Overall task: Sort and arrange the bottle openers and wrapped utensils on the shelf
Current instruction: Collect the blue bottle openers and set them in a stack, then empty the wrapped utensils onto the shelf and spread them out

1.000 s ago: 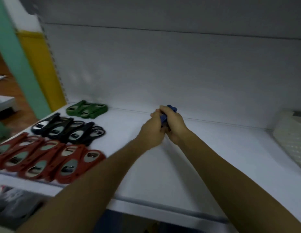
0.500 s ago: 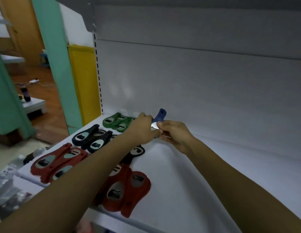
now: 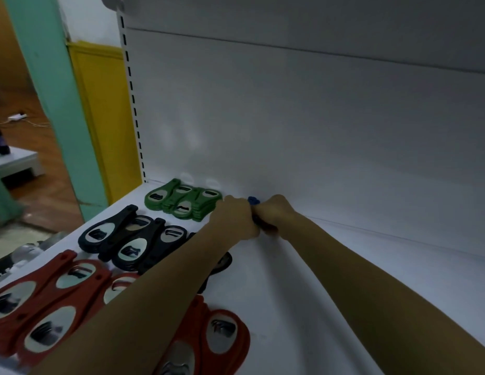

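Green openers (image 3: 181,203), centre left: silver oval insets. Black openers (image 3: 127,239) below: same silver insets. Red openers (image 3: 46,307), lower left, likewise. Blue opener (image 3: 253,200), centre. Shelf (image 3: 276,307) plain white. Pillar (image 3: 43,90) teal, panel (image 3: 106,117) yellow, upper left.

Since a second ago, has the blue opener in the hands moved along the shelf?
Yes. The blue opener, gripped by left hand and right hand, has gone left toward the green openers; their gap has shrunk.
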Motion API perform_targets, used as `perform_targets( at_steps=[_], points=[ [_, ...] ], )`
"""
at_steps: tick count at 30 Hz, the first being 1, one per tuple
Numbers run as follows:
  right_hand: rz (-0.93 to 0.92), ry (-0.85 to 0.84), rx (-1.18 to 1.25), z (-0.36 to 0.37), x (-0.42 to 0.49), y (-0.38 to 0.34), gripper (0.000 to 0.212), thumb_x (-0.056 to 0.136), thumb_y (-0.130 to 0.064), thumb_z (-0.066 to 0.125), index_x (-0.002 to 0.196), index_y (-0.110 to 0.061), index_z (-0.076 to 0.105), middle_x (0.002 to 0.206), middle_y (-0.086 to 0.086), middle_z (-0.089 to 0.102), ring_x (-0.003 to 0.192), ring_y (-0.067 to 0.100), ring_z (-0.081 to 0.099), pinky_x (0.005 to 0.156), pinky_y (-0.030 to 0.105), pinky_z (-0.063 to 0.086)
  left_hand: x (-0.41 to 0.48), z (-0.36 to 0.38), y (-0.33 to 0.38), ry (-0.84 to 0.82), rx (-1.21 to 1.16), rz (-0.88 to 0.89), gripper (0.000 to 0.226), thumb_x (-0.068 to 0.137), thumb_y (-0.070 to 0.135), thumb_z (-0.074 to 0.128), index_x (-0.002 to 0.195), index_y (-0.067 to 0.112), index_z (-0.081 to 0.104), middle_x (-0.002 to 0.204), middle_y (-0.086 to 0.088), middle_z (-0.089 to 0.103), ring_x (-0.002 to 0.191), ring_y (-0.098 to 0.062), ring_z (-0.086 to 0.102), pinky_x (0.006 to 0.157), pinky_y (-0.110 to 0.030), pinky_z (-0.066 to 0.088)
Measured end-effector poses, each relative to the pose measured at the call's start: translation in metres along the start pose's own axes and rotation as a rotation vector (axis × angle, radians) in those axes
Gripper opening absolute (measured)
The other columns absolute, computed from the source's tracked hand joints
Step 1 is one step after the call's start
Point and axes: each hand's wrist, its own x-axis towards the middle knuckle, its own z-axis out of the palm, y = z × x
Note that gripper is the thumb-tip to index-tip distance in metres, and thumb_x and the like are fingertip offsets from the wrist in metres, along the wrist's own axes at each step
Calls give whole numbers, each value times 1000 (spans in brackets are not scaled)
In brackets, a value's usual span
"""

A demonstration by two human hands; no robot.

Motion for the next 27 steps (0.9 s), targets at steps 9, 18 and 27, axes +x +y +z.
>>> perform_targets(
  at_steps=[9, 18, 27],
  points=[
    [-192, 61, -37, -7, -11, 21, 33, 87, -14, 62, 58, -7, 48, 61, 9, 51, 56, 23, 49, 58, 29, 40, -8, 0, 3, 83, 55, 25, 49, 79, 24, 67, 114, 1, 41, 109, -17, 59, 97, -32, 58, 67, -31, 39],
    [-315, 315, -497, -104, -108, 96, 44, 92, -31, 57, 133, -15, 51, 129, 9, 55, 114, 25, 56, 94, 33, 43, -55, -2, 78, 189, 248, 346, 68, 92, 40, 50, 145, 9, 20, 153, -11, 22, 141, -27, 18, 113, -39, 24],
    [-85, 832, -851, -274, -246, 225, 49, 91, -30, 56, 136, -13, 45, 137, 10, 47, 125, 29, 42, 101, 37, 34, -131, 60, 273, 66, 21, 812, 70, 94, 36, 48, 150, 15, 10, 158, -4, 10, 144, -20, 12, 113, -35, 19]
  ],
)
